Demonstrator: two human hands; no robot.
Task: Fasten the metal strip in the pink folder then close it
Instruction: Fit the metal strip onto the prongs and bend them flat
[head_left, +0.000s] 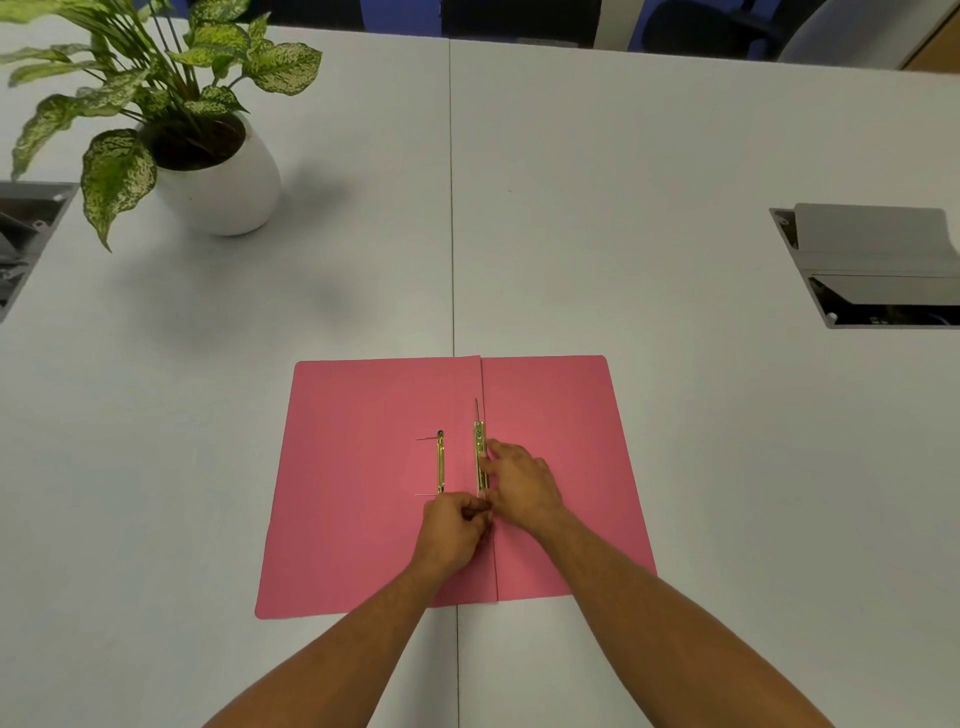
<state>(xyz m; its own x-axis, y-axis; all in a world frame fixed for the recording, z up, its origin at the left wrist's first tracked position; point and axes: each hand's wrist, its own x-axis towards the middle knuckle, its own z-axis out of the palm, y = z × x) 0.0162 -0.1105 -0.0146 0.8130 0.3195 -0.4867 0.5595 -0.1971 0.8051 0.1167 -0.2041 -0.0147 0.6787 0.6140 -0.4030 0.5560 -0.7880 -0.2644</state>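
Observation:
The pink folder (363, 519) lies open and flat on the white table, near its front edge. A gold metal strip (480, 457) lies along the folder's spine fold, with a thin prong standing up at its far end. A second gold strip (441, 462) rests on the left flap, two thin prongs pointing left. My right hand (519, 486) presses its fingertips on the spine strip's middle. My left hand (454, 525) pinches at the near end of that strip, which its fingers hide.
A white pot with a leafy plant (218, 176) stands at the back left. Open cable hatches sit at the right edge (878, 270) and left edge (21, 234) of the table. A seam (452, 208) runs down the table's middle. Chairs stand beyond the far edge.

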